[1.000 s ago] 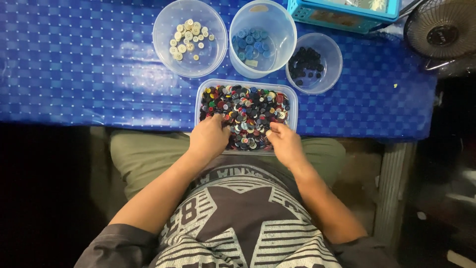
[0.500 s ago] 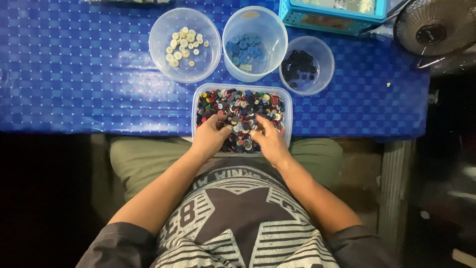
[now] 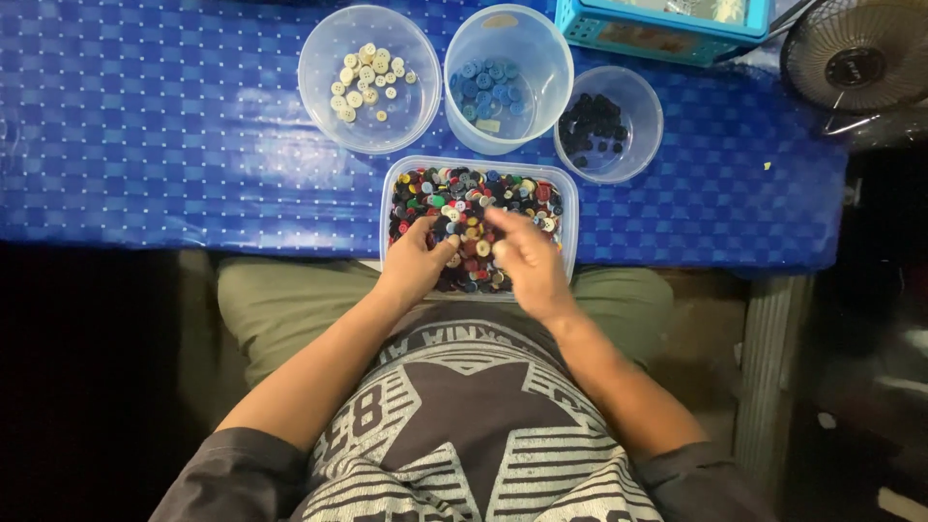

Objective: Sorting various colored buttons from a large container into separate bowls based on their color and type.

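A clear rectangular tub (image 3: 570, 198) full of mixed coloured buttons (image 3: 454, 193) sits at the near edge of the blue table. My left hand (image 3: 418, 261) rests in its near left part, fingers curled among the buttons. My right hand (image 3: 522, 253) is over the tub's middle, fingers bent and blurred; I cannot tell whether it holds a button. Behind the tub stand three clear round containers: one with cream buttons (image 3: 365, 77), one with blue buttons (image 3: 491, 85), one with black buttons (image 3: 592, 121).
A blue checked cloth (image 3: 164, 145) covers the table. A turquoise basket (image 3: 667, 24) stands at the back right, and a small black fan (image 3: 855, 63) is at the far right. My lap lies under the table's near edge.
Both hands have moved further into the tub. The right hand has shifted left toward the middle and is blurred with motion. The camera view has drifted slightly.
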